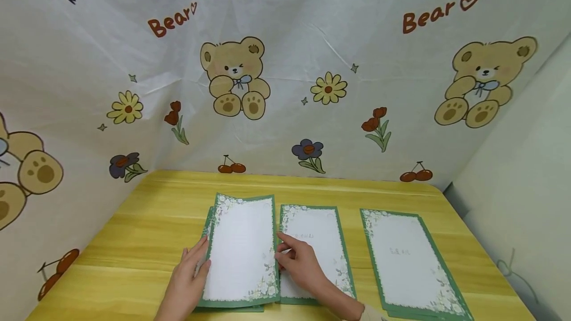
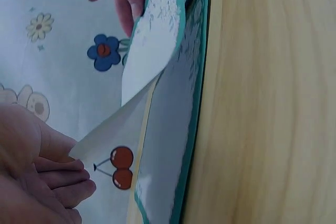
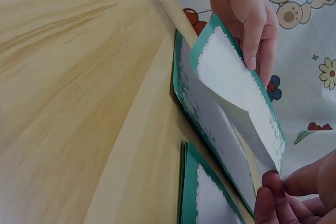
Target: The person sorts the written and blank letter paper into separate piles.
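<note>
A white sheet of paper (image 1: 243, 251) with a green, floral border is held up and bowed above another sheet. My left hand (image 1: 185, 276) holds its left edge, thumb in front and fingers behind, as the right wrist view shows of that hand (image 3: 247, 19). At the opposite edge, my right hand (image 1: 303, 264) pinches the paper between thumb and fingers; this hand (image 3: 304, 195) is near in the right wrist view. Below the raised sheet lies a matching sheet (image 2: 170, 114), mostly hidden from the head camera.
Right of the raised sheet, another bordered sheet (image 1: 312, 222) with faint handwriting lies partly under my right forearm. Farther right is a small stack of similar sheets (image 1: 406, 261), its top one also written on. The yellow wood-grain table (image 1: 178, 192) meets a bear-print cloth (image 1: 285, 128) behind.
</note>
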`<control>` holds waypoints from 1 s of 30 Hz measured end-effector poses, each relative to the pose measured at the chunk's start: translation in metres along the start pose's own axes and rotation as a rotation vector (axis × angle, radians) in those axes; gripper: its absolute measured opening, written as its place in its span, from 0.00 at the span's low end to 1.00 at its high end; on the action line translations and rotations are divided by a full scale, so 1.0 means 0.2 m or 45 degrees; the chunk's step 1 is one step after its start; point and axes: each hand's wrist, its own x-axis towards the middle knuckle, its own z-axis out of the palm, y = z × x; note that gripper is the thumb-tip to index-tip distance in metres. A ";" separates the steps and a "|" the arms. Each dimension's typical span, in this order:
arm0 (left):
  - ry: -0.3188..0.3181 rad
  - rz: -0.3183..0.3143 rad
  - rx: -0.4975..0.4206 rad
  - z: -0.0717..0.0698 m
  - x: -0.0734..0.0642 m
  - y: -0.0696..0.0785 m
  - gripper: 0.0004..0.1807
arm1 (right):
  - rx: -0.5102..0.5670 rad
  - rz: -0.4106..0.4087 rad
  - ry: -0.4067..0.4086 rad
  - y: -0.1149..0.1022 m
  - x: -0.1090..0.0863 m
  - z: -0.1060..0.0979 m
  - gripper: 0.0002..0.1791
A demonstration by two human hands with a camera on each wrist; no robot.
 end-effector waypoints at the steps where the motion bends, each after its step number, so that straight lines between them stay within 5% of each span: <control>1: 0.007 -0.007 0.012 -0.01 0.00 -0.01 0.25 | 0.000 -0.001 -0.005 0.00 0.01 0.01 0.28; 18: -0.067 -0.107 0.040 -0.03 0.01 -0.12 0.24 | -0.007 0.047 -0.049 0.03 0.03 0.10 0.29; 30: -0.141 -0.127 0.217 -0.03 0.01 -0.17 0.27 | -0.427 0.007 0.002 0.02 0.03 0.06 0.24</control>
